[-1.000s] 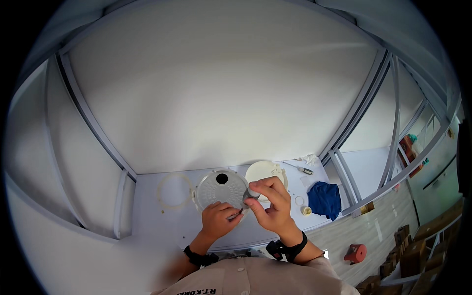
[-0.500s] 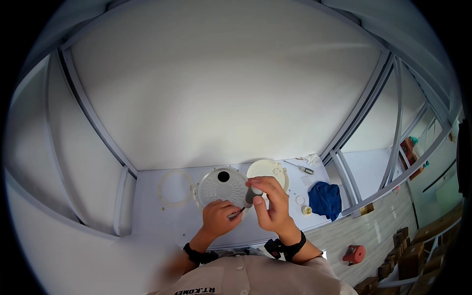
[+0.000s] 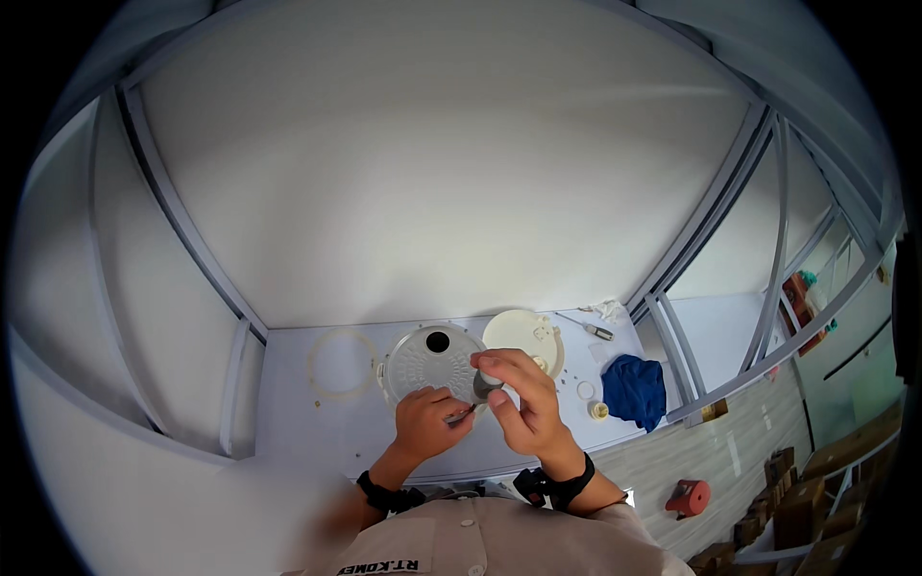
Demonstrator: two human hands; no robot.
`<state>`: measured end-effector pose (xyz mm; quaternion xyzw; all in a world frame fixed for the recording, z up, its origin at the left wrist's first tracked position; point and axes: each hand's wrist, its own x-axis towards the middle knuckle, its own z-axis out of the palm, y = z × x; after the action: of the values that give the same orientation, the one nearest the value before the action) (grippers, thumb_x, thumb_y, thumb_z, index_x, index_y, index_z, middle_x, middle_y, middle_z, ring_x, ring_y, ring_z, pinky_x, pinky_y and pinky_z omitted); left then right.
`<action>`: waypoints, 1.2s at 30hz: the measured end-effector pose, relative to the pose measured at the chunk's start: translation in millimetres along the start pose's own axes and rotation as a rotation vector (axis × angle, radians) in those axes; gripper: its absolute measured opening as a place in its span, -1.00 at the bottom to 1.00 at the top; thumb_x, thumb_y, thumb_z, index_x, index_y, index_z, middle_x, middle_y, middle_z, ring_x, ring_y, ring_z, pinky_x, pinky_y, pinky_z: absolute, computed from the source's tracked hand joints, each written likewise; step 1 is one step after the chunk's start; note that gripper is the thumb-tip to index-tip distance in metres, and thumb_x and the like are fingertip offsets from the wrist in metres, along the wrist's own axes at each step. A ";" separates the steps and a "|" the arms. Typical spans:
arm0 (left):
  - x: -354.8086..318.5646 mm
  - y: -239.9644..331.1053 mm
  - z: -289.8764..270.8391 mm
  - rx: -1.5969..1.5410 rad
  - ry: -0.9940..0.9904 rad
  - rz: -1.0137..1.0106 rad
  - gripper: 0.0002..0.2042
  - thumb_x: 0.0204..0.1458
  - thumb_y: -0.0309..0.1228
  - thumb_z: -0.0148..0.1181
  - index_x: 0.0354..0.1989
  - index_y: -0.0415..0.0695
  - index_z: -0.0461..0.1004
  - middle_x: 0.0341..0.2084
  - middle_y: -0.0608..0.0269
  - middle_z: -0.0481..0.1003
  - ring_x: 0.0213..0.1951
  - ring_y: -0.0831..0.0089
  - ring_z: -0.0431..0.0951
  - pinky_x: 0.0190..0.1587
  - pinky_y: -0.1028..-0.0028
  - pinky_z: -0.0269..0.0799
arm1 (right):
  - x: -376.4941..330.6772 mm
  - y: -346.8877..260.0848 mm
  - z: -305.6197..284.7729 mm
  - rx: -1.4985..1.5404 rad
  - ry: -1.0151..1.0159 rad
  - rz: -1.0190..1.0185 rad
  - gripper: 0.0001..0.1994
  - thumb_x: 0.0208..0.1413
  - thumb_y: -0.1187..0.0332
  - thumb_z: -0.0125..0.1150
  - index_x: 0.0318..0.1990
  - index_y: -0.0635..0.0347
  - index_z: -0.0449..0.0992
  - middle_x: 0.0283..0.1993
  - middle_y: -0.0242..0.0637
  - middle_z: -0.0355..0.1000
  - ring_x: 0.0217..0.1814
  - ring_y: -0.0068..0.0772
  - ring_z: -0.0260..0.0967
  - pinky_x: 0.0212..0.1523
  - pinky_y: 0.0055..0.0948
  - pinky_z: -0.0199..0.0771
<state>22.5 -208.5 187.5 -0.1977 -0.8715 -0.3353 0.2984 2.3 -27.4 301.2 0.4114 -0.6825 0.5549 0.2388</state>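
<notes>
Gripping driver (image 3: 484, 385) with right fingers (image 3: 520, 370), pinching its shaft (image 3: 462, 416) with left fingers (image 3: 440, 396) at disc (image 3: 423, 365)'s near-right rim; may slip if tilted.

Dark block lettering (image 3: 377, 567) marks the chest of a beige shirt (image 3: 523, 540) at the frame's lower edge, left of centre.

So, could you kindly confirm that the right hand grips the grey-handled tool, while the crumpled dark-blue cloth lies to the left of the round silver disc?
Not quite: the crumpled dark-blue cloth lies to the right of the round silver disc, as the head view shows. The right hand does grip the grey-handled tool.
</notes>
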 end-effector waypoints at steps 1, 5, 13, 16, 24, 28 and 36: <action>-0.6 -0.3 -0.8 0.009 -0.014 -0.001 -0.89 -0.18 -0.34 0.53 -0.55 0.06 0.66 -0.56 0.47 0.52 -0.51 0.34 0.55 -0.42 0.34 0.48 | 1.1 -1.4 0.6 0.009 0.001 -0.014 -0.62 0.14 0.50 0.49 0.13 0.30 0.66 0.07 -0.05 0.49 -0.04 -0.16 0.58 -0.10 -0.34 0.61; -3.1 -4.9 3.2 0.024 -0.014 0.012 -0.90 -0.19 -0.33 0.52 -0.55 0.05 0.67 -0.58 0.47 0.51 -0.51 0.34 0.56 -0.42 0.34 0.49 | -15.5 6.1 1.2 -0.133 0.013 -0.023 -0.61 0.25 0.48 0.34 0.22 0.32 0.58 0.19 0.06 0.51 0.03 -0.04 0.59 0.02 -0.26 0.61; 0.1 -2.2 2.4 -0.020 0.020 0.012 -0.86 -0.20 -0.34 0.54 -0.56 0.05 0.64 -0.61 0.43 0.50 -0.55 0.30 0.55 -0.47 0.30 0.47 | -8.4 7.9 -0.1 -0.077 0.064 -0.012 -0.48 0.16 0.45 0.51 0.28 0.30 0.53 0.05 0.00 0.53 0.02 -0.09 0.56 0.14 -0.23 0.57; -0.1 -1.0 2.2 0.024 0.020 0.014 -0.87 -0.19 -0.33 0.54 -0.55 0.06 0.65 -0.60 0.43 0.51 -0.55 0.31 0.55 -0.47 0.30 0.46 | -5.7 -2.8 -2.9 -0.189 0.046 -0.018 -0.54 0.27 0.52 0.35 0.32 0.34 0.51 0.15 0.08 0.54 0.11 -0.03 0.56 0.17 -0.19 0.56; -0.5 -1.9 1.2 -0.027 0.010 0.001 -0.88 -0.17 -0.33 0.54 -0.55 0.06 0.65 -0.63 0.42 0.47 -0.55 0.30 0.54 -0.48 0.30 0.44 | -13.9 12.2 -8.4 -0.086 0.018 0.026 -0.30 0.17 0.52 0.47 0.47 0.29 0.35 0.17 0.05 0.51 0.15 -0.01 0.53 0.22 -0.17 0.50; -3.8 -4.9 2.0 0.001 -0.003 -0.026 -0.92 -0.18 -0.33 0.51 -0.55 0.07 0.69 -0.61 0.46 0.49 -0.50 0.33 0.56 -0.43 0.30 0.46 | -6.2 -0.3 -2.4 -0.217 -0.016 -0.015 -0.30 0.20 0.60 0.36 0.51 0.32 0.30 0.22 0.06 0.48 0.16 -0.02 0.54 0.26 -0.15 0.48; -1.6 -4.6 1.3 -0.059 -0.020 -0.061 -0.91 -0.18 -0.32 0.55 -0.51 0.08 0.72 -0.60 0.42 0.54 -0.52 0.31 0.57 -0.47 0.30 0.45 | -28.9 15.7 5.1 0.000 0.073 0.152 -0.19 0.13 0.53 0.48 0.55 0.28 0.26 0.18 0.06 0.49 0.14 -0.09 0.53 0.09 -0.24 0.57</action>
<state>20.7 -211.0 183.6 -0.1829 -0.8697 -0.3680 0.2733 5.9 -23.0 268.5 0.3380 -0.7026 0.5861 0.2205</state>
